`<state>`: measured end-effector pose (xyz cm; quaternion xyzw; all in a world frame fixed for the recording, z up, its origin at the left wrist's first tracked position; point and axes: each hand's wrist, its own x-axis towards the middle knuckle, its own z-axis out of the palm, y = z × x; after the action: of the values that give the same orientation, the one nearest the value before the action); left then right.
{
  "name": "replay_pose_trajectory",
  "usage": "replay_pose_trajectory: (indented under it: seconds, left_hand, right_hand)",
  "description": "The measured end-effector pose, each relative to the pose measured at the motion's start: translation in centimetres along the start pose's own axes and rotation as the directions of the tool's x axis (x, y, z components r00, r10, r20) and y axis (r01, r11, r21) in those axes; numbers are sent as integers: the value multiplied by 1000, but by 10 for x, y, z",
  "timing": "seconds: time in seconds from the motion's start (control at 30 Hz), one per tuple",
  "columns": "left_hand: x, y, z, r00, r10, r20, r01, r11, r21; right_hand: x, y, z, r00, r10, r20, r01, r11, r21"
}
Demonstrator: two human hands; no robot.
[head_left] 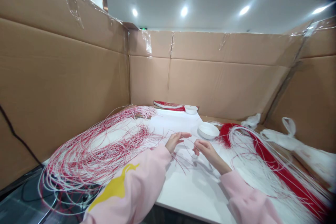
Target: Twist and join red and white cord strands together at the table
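Observation:
My left hand [175, 140] and my right hand [206, 149] are raised a little above the white table [189, 185], close together, both in pink sleeves. Each hand pinches a thin red cord [189, 142] that runs between them. A large loose coil of red and white cords [97, 150] lies to the left of my left hand. A thick bundle of red and white cords [265, 157] stretches along the table to the right of my right hand. A white bowl [208, 130] sits just beyond my hands.
Tall cardboard walls [210, 77] enclose the table on three sides. A second small white bowl [190, 109] and a red and white packet [168, 105] lie at the back. White plastic bags [291, 138] lie at the right. A black cable [15, 134] hangs down the left wall.

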<state>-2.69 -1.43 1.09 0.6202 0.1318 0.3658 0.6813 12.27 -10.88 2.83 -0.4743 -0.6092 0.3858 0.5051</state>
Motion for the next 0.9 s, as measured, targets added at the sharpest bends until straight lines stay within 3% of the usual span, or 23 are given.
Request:
replay_pose_trajectory:
  seconds: [0.1, 0.3, 0.47, 0.67, 0.77, 0.9]
  left_hand:
    - [1, 1, -2, 1000, 11, 1, -11, 1000, -7]
    - [-1, 0, 0, 998, -2, 57, -1, 999, 49]
    - [-2, 0, 2, 998, -4, 62, 1, 998, 60]
    - [-4, 2, 5, 996, -12, 91, 5, 997, 78]
    - [-1, 2, 1, 999, -18, 27, 19, 999, -40]
    - [5, 6, -10, 989, -16, -148, -22, 967, -252]
  right_hand:
    - [0, 1, -3, 996, 76, 51, -80, 993, 86]
    - [-1, 1, 2, 989, 99, 106, -96, 995, -30]
    - [0, 5, 2, 986, 132, 101, -146, 978, 146]
    - [-2, -2, 3, 988, 98, 120, -98, 995, -12]
    - [-4, -7, -2, 993, 67, 92, -68, 998, 5]
    - [-9, -15, -20, 1000, -5, -29, 9, 986, 167]
